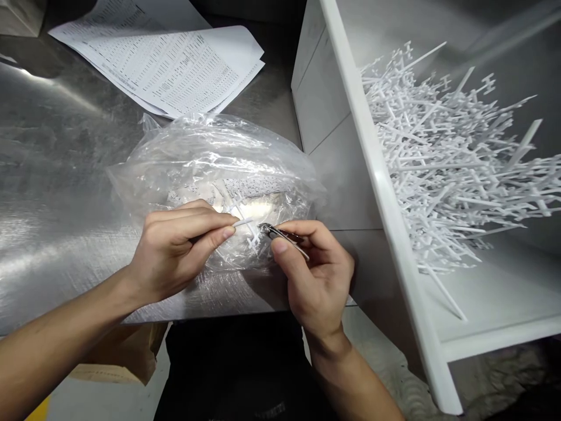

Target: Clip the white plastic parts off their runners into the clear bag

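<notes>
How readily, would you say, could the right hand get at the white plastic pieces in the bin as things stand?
Probably not directly: the right hand holds a small metal clipper, and the wall of the bin stands between it and the white plastic pieces. The bin looks open above, though.

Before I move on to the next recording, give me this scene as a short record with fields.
Left hand: the left hand pinches a white sprue between thumb and fingers
Right hand: the right hand grips metal clippers
Clipper tip: beside the sprue; contact unclear
Under the hands: clear plastic bag on a metal table
Beyond the bag: printed papers
Right side: white bin holding piled white sprues
Below table, left: cardboard box
</notes>
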`<state>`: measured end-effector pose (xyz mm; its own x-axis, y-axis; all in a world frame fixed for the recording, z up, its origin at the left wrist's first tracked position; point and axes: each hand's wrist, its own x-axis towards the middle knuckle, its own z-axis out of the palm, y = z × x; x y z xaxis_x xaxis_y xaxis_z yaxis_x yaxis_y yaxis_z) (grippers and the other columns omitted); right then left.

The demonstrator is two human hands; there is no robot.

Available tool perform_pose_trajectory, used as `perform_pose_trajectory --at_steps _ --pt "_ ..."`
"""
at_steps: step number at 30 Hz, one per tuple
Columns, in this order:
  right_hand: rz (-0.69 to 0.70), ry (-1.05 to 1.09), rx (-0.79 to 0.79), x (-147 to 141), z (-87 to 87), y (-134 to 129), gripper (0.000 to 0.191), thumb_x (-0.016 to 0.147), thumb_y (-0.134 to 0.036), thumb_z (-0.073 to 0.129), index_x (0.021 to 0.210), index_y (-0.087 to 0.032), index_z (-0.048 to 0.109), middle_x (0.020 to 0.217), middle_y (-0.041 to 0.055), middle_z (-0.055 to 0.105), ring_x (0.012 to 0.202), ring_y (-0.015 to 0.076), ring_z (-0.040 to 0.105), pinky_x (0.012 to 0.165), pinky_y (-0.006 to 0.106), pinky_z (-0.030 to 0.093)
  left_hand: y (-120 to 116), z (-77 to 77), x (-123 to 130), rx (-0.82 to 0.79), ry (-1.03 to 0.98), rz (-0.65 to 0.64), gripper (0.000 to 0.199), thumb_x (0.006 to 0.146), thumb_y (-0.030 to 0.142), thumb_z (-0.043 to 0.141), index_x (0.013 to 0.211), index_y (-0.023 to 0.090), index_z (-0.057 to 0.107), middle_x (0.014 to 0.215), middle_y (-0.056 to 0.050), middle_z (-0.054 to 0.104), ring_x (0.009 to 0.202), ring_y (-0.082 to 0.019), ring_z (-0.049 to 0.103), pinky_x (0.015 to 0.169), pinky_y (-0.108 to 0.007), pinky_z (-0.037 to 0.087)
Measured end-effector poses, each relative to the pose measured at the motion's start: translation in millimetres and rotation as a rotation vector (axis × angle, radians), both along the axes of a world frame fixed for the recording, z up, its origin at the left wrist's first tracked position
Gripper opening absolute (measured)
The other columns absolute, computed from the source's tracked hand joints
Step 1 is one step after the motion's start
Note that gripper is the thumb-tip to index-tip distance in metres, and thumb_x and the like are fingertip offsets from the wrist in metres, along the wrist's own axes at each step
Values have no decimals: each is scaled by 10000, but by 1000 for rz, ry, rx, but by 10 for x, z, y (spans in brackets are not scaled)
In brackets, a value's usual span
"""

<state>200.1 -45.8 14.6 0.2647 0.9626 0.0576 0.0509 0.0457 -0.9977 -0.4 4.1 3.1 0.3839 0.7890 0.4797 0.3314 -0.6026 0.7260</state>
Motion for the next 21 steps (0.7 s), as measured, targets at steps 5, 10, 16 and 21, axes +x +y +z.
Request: perform_pose_trajectory --at_steps 5,10,16,21 --pt "1 -25 11 -3 -17 -22 68 893 -181 771 934 -234 772 722 -28 686 626 134 635 549 244 545 -10 -24 -6 -9 -7 -3 174 996 115 762 1095 249 809 914 14 822 778 -125 746 719 -274 643" --pt "50 -1 0 37 -26 -31 56 927 -177 773 953 -227 777 765 -19 727 652 133 648 589 254 548 6 -12 -14 -4 -10 -27 159 1002 109 751 1088 229 809 883 10 809 753 -114 733 688 -248 627" --pt "73 88 -77 56 -17 -5 47 954 -232 774 909 -215 768 634 -54 615 541 105 508 507 247 423 19 18 -4 15 32 -32 139 994 93 754 1077 194 800 887 8 809 772 -102 751 705 -216 626" --pt "43 97 -79 39 -65 10 70 960 -282 769 946 -215 754 639 -55 598 538 111 482 518 270 407 15 2 4 41 97 12 98 1010 136 741 1052 207 795 903 2 821 766 -124 772 700 -236 640"
